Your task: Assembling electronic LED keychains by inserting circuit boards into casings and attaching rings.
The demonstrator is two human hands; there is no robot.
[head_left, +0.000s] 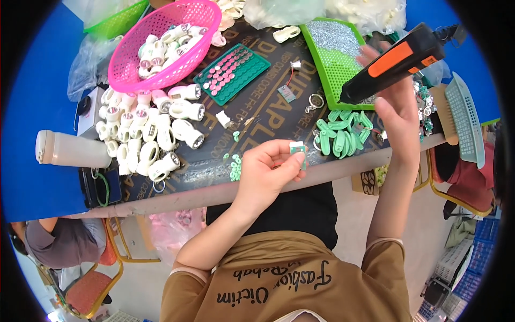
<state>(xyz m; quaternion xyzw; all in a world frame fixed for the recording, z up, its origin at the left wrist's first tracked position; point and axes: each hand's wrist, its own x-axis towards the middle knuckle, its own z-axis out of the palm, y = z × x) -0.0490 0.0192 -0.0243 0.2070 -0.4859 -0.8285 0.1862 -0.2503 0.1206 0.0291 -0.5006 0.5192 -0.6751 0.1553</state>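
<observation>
Evidently, the small green-and-white piece [299, 157] sits pinched in the left hand [264, 173] over the near edge of the desk [343, 172]; it looks light, stiff, perhaps brittle, best held by its sides; the right hand [398, 110] spreads open behind the black-and-orange tool [396, 63]

A dark, printed table [268, 104] carries white torches [137, 131], a pink basket [129, 51], a teal tray [249, 70], a green mesh tray [328, 80] and a heap of loose green pieces [343, 134].
</observation>
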